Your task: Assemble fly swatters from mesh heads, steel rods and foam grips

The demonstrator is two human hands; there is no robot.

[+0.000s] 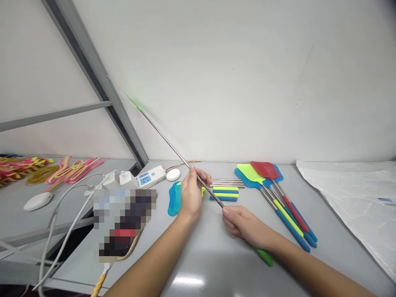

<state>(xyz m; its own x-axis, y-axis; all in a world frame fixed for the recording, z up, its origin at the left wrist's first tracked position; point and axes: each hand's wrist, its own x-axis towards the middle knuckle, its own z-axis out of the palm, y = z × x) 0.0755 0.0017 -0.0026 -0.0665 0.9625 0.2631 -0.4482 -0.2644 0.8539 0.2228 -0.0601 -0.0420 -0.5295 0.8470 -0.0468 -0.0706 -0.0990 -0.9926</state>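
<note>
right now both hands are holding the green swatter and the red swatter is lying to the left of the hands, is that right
Not quite: the red swatter lies to the right of the hands, not the left, as the head view shows. The rest holds: the left hand and the right hand are both holding the green swatter.
</note>
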